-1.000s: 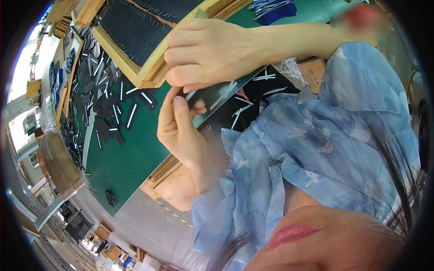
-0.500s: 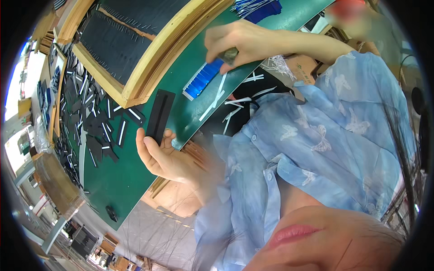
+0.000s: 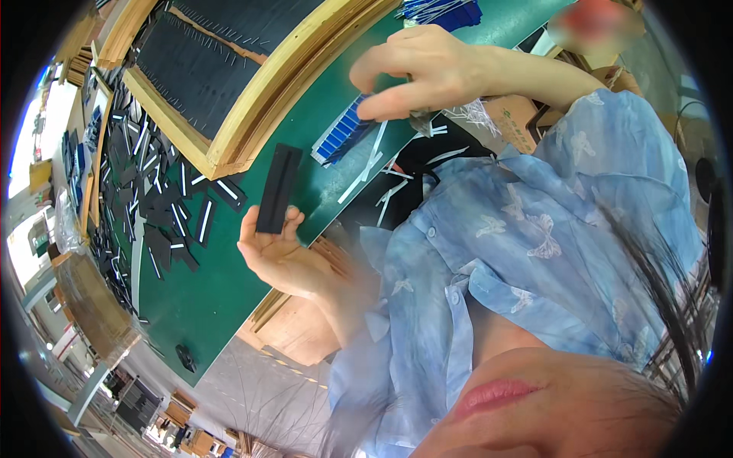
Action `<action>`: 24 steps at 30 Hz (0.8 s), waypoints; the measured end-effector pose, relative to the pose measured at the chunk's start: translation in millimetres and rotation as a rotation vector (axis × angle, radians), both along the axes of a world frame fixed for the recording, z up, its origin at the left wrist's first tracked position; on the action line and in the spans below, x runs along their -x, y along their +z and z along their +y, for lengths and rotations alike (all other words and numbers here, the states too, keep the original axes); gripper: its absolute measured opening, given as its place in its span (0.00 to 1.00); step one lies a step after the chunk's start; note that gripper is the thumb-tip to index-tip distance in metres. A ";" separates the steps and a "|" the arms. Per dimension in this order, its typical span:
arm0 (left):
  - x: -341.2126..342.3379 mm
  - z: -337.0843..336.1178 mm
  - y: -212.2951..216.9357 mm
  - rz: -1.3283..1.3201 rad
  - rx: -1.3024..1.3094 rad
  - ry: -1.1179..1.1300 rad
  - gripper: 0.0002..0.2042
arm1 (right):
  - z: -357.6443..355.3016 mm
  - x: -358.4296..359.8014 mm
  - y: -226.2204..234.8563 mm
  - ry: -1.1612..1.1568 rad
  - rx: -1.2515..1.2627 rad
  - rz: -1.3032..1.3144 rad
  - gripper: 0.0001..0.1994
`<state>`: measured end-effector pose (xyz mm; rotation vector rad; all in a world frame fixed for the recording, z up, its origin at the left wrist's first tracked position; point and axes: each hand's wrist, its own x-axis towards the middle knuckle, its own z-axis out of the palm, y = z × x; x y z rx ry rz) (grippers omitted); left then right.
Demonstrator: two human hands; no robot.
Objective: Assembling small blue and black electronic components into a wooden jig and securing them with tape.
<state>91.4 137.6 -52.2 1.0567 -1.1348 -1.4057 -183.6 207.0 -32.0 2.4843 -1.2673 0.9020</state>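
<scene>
Strip [image 3: 280,183], one, black, flat: it is slanting up over the green table [image 3: 187,298], its lower end at the left hand [image 3: 279,263].

Left hand, one: its fingers are curling about that lower end, tips showing at both edges. I am seeing them holding it, but I cannot tell from here where the thumb is pressing.

Right hand [image 3: 439,69], one: forefinger and thumb are curving toward each other with a gap between the tips, just by the upper end of the blue stack [image 3: 340,139]. The other fingers are hiding from me; a small dark thing [image 3: 420,122] is showing beneath the hand, and I cannot tell whether they are gripping it.

Blue stack, one: it is lying aslant on the table, between strip and right hand.

White slips [image 3: 363,177], several: they are lying along the near table edge, others resting on a dark cloth [image 3: 443,140] below it.

Frame [image 3: 210,162], wooden: it is surrounding a black panel [image 3: 191,72].

Black pieces [image 3: 156,195], many, some white-barred: they are lying in a heap left of the frame.

Second blue bundle [image 3: 443,11]: it is lying beyond the right hand.

Clip [image 3: 185,357], black: it is sitting near the table's corner.
</scene>
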 end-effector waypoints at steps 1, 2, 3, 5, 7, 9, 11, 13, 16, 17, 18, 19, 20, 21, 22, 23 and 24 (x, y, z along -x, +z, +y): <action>1.2 0.7 -0.7 0.015 0.000 -0.044 0.26 | 0.7 -3.7 4.5 0.006 0.003 0.000 0.15; 7.3 3.0 1.0 0.015 0.001 -0.040 0.26 | 1.4 -7.3 8.0 0.019 -0.034 -0.058 0.15; 17.0 7.2 6.0 0.020 -0.039 -0.078 0.28 | 1.4 -10.5 10.1 0.034 -0.071 -0.115 0.16; 24.1 11.3 9.9 0.024 -0.077 -0.109 0.29 | -0.6 -16.8 11.0 0.031 -0.120 -0.212 0.16; 25.5 13.2 11.6 -0.064 -0.077 -0.238 0.32 | -2.0 -19.1 10.1 0.028 -0.169 -0.310 0.17; 31.8 20.0 21.8 0.012 -0.116 -0.228 0.34 | -1.8 -18.9 7.7 0.000 -0.254 -0.406 0.17; 29.4 20.9 21.9 0.008 -0.113 -0.276 0.34 | -0.6 -20.3 8.3 -0.010 -0.261 -0.425 0.18; 29.1 22.4 23.4 0.013 -0.121 -0.268 0.35 | 0.3 -21.0 9.5 -0.029 -0.271 -0.443 0.18; 31.6 24.0 25.2 0.015 -0.123 -0.261 0.35 | 1.2 -19.6 9.7 -0.030 -0.287 -0.443 0.18; 31.8 24.5 25.4 0.011 -0.115 -0.259 0.35 | 1.6 -19.9 9.7 -0.028 -0.289 -0.437 0.18; 31.7 24.8 25.3 0.010 -0.114 -0.259 0.35 | 2.2 -20.2 9.7 -0.026 -0.291 -0.430 0.18; 31.5 25.2 25.1 0.006 -0.115 -0.264 0.35 | 2.7 -20.3 10.0 -0.027 -0.290 -0.431 0.18; 31.2 25.1 25.2 0.000 -0.116 -0.268 0.35 | 2.6 -20.5 10.8 -0.037 -0.279 -0.429 0.17; 30.9 24.7 25.0 -0.001 -0.116 -0.270 0.35 | 2.8 -20.6 11.4 -0.048 -0.268 -0.428 0.17; 30.5 24.1 24.5 0.000 -0.122 -0.278 0.35 | 3.3 -20.6 12.0 -0.051 -0.268 -0.430 0.17; 30.0 23.9 24.1 0.001 -0.126 -0.282 0.35 | 3.0 -20.9 12.3 -0.042 -0.268 -0.416 0.16; 30.7 24.2 24.4 0.000 -0.125 -0.280 0.35 | 2.7 -21.1 12.3 -0.034 -0.268 -0.402 0.16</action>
